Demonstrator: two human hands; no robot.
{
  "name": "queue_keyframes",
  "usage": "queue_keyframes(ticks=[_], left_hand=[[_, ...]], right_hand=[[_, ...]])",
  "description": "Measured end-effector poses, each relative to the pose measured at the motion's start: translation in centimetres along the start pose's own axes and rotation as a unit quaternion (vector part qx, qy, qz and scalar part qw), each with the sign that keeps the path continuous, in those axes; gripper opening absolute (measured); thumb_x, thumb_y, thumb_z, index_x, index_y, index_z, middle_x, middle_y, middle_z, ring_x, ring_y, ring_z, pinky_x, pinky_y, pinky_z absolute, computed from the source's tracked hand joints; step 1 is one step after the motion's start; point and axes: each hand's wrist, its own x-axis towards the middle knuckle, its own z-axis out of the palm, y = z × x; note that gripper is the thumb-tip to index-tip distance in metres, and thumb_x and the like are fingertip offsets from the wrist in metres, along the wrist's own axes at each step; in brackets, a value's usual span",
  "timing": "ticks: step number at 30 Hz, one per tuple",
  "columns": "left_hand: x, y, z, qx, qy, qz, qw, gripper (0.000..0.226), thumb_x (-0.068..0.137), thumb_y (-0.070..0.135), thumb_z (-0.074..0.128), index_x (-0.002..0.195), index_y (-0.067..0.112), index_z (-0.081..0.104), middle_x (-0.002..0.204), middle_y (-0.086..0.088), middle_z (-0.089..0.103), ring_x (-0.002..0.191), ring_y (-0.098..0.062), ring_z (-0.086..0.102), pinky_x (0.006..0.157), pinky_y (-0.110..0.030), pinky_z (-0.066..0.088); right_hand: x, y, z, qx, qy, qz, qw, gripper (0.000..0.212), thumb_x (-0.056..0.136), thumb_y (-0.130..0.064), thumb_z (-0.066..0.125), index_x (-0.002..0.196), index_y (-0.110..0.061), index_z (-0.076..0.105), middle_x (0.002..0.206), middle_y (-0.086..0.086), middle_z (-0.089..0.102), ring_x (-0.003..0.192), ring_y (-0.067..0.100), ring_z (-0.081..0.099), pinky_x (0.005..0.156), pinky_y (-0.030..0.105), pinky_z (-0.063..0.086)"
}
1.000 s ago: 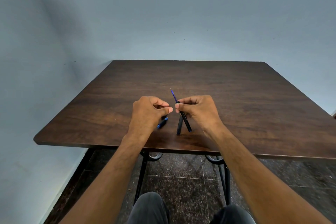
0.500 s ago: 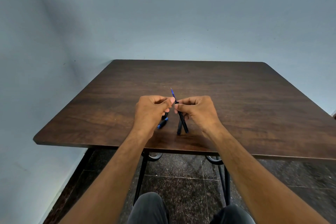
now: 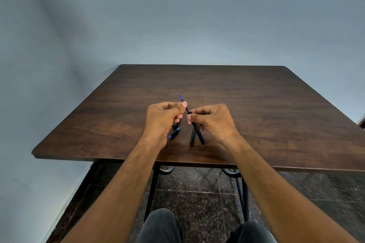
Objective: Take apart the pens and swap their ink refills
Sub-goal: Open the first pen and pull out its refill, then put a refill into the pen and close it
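Over the near half of a dark wooden tabletop [image 3: 256,104]: black pen barrel [image 3: 197,131] held aslant, long axis running from near-right up to far-left, blue ink refill [image 3: 182,102] jutting from its far end with tip aimed away and leftward. Right hand [image 3: 213,122] curled round the barrel's upper part, fingers [image 3: 197,113] pinched tight. Left hand [image 3: 163,119] likewise curled, thumb and forefinger nipping the refill just past the barrel mouth. Lying beneath on the tabletop: second black barrel [image 3: 192,138], near end toward the table's edge, and a small blue-and-black pen piece [image 3: 174,133] beside the left wrist.
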Motion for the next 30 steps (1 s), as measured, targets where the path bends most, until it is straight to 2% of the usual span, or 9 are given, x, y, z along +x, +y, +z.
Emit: queue_keyframes(ticks=[5, 10, 13, 17, 22, 24, 26, 28, 30], left_hand=[[0.3, 0.2, -0.3, -0.021, 0.019, 0.008, 1.0, 0.011, 0.084, 0.019, 0.081, 0.087, 0.009, 0.077, 0.076, -0.004, 0.078, 0.068, -0.01, 0.07, 0.072, -0.027, 0.06], [0.5, 0.9, -1.0, -0.038, 0.046, 0.02, 0.998, 0.009, 0.085, 0.018, 0.08, 0.086, 0.01, 0.076, 0.084, -0.008, 0.079, 0.072, -0.013, 0.072, 0.069, -0.025, 0.06], [0.9, 1.5, -1.7, -0.044, 0.065, 0.027, 0.996, 0.009, 0.086, 0.018, 0.08, 0.085, 0.01, 0.076, 0.082, -0.008, 0.079, 0.071, -0.013, 0.072, 0.069, -0.024, 0.06], [1.5, 2.3, -3.0, -0.063, 0.094, 0.045, 0.993, 0.012, 0.085, 0.018, 0.081, 0.084, 0.007, 0.076, 0.075, -0.006, 0.077, 0.064, -0.01, 0.069, 0.064, -0.021, 0.058], [2.8, 2.9, -5.4, -0.031, 0.115, 0.04, 0.992, 0.013, 0.085, 0.019, 0.081, 0.084, 0.006, 0.077, 0.075, -0.004, 0.076, 0.057, -0.006, 0.059, 0.059, -0.02, 0.052], [3.2, 2.6, -6.5, 0.011, 0.103, 0.028, 0.994, 0.013, 0.083, 0.019, 0.082, 0.082, 0.008, 0.077, 0.075, -0.003, 0.077, 0.056, -0.005, 0.057, 0.06, -0.022, 0.05], [3.8, 2.2, -7.4, 0.109, 0.112, 0.042, 0.987, 0.012, 0.081, 0.022, 0.083, 0.079, 0.011, 0.079, 0.069, 0.005, 0.075, 0.054, 0.002, 0.06, 0.061, -0.018, 0.047], [4.1, 1.7, -8.4, 0.243, 0.122, 0.062, 0.96, 0.011, 0.079, 0.025, 0.084, 0.078, 0.015, 0.081, 0.07, 0.007, 0.075, 0.061, 0.004, 0.065, 0.06, -0.013, 0.045], [4.5, 1.2, -9.1, 0.329, 0.12, 0.054, 0.935, 0.013, 0.078, 0.025, 0.086, 0.081, 0.014, 0.082, 0.075, 0.002, 0.076, 0.07, -0.001, 0.068, 0.063, -0.016, 0.049]], right_hand=[[0.0, 0.3, 0.3, -0.043, -0.004, -0.015, 0.999, 0.011, 0.079, -0.014, 0.085, 0.081, -0.023, 0.08, 0.073, -0.001, 0.079, 0.07, 0.009, 0.075, 0.065, 0.02, 0.055], [-0.1, 0.4, 0.7, -0.063, -0.014, -0.027, 0.998, 0.014, 0.078, -0.014, 0.085, 0.079, -0.026, 0.079, 0.073, -0.003, 0.079, 0.072, 0.01, 0.076, 0.068, 0.021, 0.056], [0.0, 0.4, 0.8, -0.086, -0.012, -0.033, 0.996, 0.013, 0.078, -0.016, 0.086, 0.082, -0.027, 0.08, 0.072, -0.008, 0.078, 0.068, 0.003, 0.074, 0.063, 0.015, 0.053], [0.1, 0.6, 1.3, -0.12, -0.015, -0.039, 0.992, 0.013, 0.079, -0.016, 0.085, 0.083, -0.028, 0.081, 0.069, -0.017, 0.076, 0.063, -0.006, 0.069, 0.059, 0.006, 0.047], [0.3, 0.7, 1.7, -0.147, -0.008, -0.043, 0.988, 0.015, 0.078, -0.019, 0.086, 0.092, -0.023, 0.083, 0.077, -0.018, 0.077, 0.071, -0.007, 0.071, 0.063, 0.005, 0.05], [0.4, 0.6, 1.9, -0.159, -0.007, -0.048, 0.986, 0.016, 0.079, -0.019, 0.086, 0.094, -0.023, 0.083, 0.078, -0.018, 0.077, 0.071, -0.009, 0.07, 0.064, 0.004, 0.049], [0.3, 0.6, 2.0, -0.172, -0.008, -0.051, 0.984, 0.017, 0.079, -0.019, 0.085, 0.096, -0.022, 0.082, 0.08, -0.019, 0.075, 0.071, -0.01, 0.069, 0.063, 0.004, 0.049], [0.3, 0.5, 2.3, -0.183, -0.012, -0.053, 0.982, 0.018, 0.08, -0.019, 0.085, 0.097, -0.021, 0.082, 0.08, -0.02, 0.074, 0.071, -0.012, 0.068, 0.063, 0.003, 0.048], [0.3, 0.5, 2.5, -0.192, -0.015, -0.058, 0.98, 0.018, 0.08, -0.018, 0.085, 0.098, -0.02, 0.082, 0.08, -0.021, 0.073, 0.071, -0.014, 0.067, 0.064, 0.001, 0.047]])
